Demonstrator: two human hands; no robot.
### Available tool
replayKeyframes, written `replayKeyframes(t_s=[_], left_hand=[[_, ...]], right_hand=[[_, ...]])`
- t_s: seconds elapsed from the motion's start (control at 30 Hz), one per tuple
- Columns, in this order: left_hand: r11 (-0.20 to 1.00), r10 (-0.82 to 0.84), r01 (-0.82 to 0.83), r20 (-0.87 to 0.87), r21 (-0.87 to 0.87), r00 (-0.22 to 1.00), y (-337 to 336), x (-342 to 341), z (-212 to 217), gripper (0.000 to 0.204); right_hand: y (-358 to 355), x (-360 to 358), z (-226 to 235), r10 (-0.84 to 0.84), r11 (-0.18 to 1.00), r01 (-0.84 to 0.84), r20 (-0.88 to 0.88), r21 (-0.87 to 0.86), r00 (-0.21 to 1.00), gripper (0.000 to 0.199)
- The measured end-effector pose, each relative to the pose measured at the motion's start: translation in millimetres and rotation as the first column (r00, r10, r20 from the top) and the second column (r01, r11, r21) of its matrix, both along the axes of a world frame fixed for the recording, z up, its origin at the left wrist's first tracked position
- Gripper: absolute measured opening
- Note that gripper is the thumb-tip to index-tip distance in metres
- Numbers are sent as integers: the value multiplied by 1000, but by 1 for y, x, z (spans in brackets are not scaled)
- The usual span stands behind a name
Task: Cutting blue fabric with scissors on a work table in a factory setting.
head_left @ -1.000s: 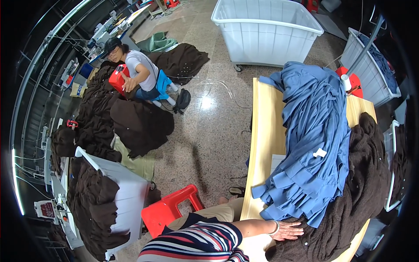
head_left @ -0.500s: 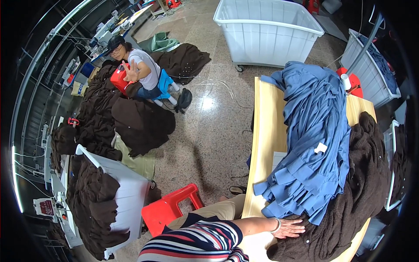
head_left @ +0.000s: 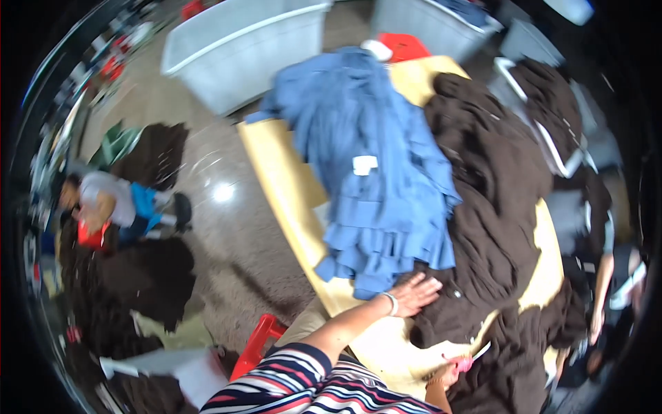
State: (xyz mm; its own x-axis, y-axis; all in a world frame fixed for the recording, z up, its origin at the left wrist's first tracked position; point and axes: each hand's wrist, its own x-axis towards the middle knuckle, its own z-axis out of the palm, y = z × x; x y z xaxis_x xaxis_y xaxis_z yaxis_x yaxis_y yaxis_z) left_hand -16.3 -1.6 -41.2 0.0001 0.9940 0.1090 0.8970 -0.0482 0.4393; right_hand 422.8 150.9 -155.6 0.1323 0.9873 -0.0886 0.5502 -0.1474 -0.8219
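Note:
My left hand (head_left: pixel 417 295), a pale bracelet on its wrist, lies flat with fingers spread on the edge of a heap of dark brown knit garments (head_left: pixel 493 186). Beside its fingertips hang the lower edges of a pile of blue garments (head_left: pixel 386 200) with a white tag (head_left: pixel 365 165) on top. Low in the picture, my right hand (head_left: pixel 447 376) is closed around what look like pink-handled scissors (head_left: pixel 463 363), blurred, with a pale blade pointing up and right. The blade is close to another brown knit garment (head_left: pixel 507 362) that drapes over the near table edge.
The pale wooden table (head_left: pixel 289 200) carries both heaps. Grey-white tubs (head_left: pixel 252 52) stand beyond it. A red stool (head_left: pixel 258 345) is at its left. On the left a person (head_left: pixel 117 200) sits among brown piles; another person's arm (head_left: pixel 602 297) shows at the right.
The view has swung to the right, so the table now sits more centrally. My right hand with the pink-handled scissors has come into sight. My left hand stays on the brown knit.

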Motion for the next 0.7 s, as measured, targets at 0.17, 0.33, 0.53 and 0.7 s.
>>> replayKeyframes(t_s=[0.17,0.33,0.53,0.7], left_hand=[[999,49,-45,-160,26,986,-2,-5,26,63],[1000,-6,6,-90,2,996,9,0,32,62],[995,1,-19,-188,-93,982,9,1,34,67],[993,41,-21,-179,114,983,3,6,13,69]], right_hand=[[-38,-94,105,-122,974,69,242,214,963,27],[-44,-75,89,-319,935,274,199,225,926,29],[-53,-88,90,-315,945,287,196,157,929,21],[-54,-97,110,-276,954,212,351,210,895,21]])
